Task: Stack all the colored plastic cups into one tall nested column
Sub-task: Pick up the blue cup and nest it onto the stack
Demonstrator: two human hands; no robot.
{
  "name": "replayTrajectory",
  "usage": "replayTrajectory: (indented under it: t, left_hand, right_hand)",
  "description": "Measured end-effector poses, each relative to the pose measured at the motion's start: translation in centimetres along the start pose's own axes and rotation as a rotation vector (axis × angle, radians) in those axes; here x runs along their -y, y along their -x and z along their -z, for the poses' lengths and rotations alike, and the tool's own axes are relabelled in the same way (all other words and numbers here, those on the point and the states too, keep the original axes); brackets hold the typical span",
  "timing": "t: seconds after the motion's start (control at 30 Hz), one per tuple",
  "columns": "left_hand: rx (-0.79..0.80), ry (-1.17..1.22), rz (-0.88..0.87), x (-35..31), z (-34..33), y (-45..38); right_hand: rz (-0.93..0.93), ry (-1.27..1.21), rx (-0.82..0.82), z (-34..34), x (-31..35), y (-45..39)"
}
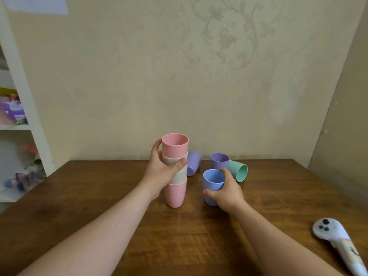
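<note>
1. The stack (175, 170) stands on the tabletop (199, 236): a pink cup at the bottom, two beige cups nested above it, and a pink cup on top. The left hand (159, 172) wraps its middle, fingers (180, 163) clenched around the beige cups.
2. The right hand (227, 190) grips the blue cup (212, 182) just right of the stack, thumb at its base and fingers curled over the far side of its rim. The cup sits upright and looks empty.
3. Risk: the stack is tall on a narrow, rounded base. If the left hand loosens while the blue cup is pushed in, it could tip toward the wall.
4. Risk: bringing the blue cup in tilted could catch its base on the top pink rim and jam or knock the column.
5. Three cups wait behind. An upright purple cup (219, 161) shows an empty inside. A green cup (238, 170) lies on its side, mouth toward the right, empty. Another purple cup (193, 163) leans or lies behind the stack, partly hidden.
6. The cups on their sides could roll if nudged when the right hand lifts.
</note>
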State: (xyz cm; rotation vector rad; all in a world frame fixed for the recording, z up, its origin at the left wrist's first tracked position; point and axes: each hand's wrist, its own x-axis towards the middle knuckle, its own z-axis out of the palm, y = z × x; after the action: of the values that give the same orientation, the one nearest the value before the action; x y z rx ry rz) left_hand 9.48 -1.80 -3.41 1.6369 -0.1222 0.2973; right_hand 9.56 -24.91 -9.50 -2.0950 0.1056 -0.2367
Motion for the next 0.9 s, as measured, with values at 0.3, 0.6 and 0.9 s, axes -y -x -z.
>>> replayTrajectory:
  t: [0.3,0.6,0.9]
  left_hand:
    - [-0.151,-0.013,0.007,-1.3,-2.5,-1.6]
    - [-0.184,-0.127,0.001,-2.2,-2.8,-0.9]
    - [-0.111,-0.276,-0.052,-2.6,-2.6,-1.2]
  right_hand:
    - [-0.016,-0.084,-0.018,0.7,1.9,-0.8]
    - [0.36,-0.524,-0.057,5.0,19.0,-1.8]
    - [0.429,-0.138,0.139,1.0,18.9,-1.7]
